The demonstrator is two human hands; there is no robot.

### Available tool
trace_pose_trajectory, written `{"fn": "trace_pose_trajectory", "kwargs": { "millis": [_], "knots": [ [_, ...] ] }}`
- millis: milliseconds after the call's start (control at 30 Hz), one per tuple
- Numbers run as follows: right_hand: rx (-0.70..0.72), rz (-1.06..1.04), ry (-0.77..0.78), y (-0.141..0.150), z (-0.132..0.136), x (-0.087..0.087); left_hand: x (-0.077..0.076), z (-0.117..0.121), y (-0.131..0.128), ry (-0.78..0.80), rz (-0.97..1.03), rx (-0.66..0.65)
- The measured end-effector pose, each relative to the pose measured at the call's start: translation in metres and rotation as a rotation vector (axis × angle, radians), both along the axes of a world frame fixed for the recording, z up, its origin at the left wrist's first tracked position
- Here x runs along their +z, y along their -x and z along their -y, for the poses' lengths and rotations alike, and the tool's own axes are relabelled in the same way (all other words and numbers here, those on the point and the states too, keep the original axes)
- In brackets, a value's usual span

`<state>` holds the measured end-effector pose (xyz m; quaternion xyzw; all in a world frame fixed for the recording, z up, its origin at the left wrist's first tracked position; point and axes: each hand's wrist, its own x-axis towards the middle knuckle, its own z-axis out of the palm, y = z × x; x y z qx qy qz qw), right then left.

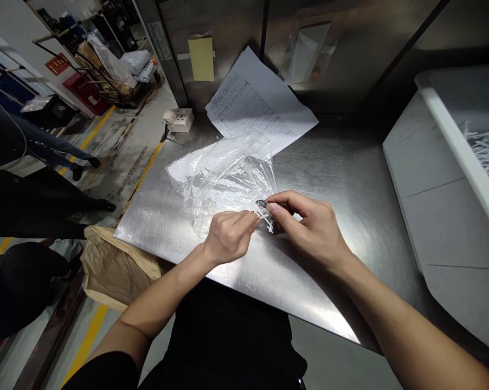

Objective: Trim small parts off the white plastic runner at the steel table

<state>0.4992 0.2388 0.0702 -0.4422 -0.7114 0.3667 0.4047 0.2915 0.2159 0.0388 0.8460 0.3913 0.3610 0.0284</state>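
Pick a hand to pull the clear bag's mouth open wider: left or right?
Left, probably. The left hand pinches at the clear bag edge; the right hand is busy with small white pieces.

Head camera, looking down, close over table (pixel 342 179).

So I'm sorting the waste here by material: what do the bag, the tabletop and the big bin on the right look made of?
The bag looks like thin clear plastic film: see-through, crinkled, glossy. The tabletop looks like brushed stainless steel, with soft streaky reflections. The bin seems to be matte white moulded plastic, though that is less certain. Both hands pinch small white pieces at the bag's edge, probably plastic.
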Motion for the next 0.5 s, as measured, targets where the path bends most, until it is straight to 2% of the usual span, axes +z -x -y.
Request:
{"fn": "trace_pose_trajectory", "kwargs": {
  "millis": [200, 500],
  "knots": [
    [-0.036, 0.026, 0.042, -0.001, -0.002, -0.007, -0.004, 0.001, 0.000, 0.048, 0.025, 0.028],
    [0.024, -0.056, 0.053, -0.003, 0.001, 0.005, -0.001, 0.000, 0.000, 0.041, -0.010, 0.050]
  ]
}}
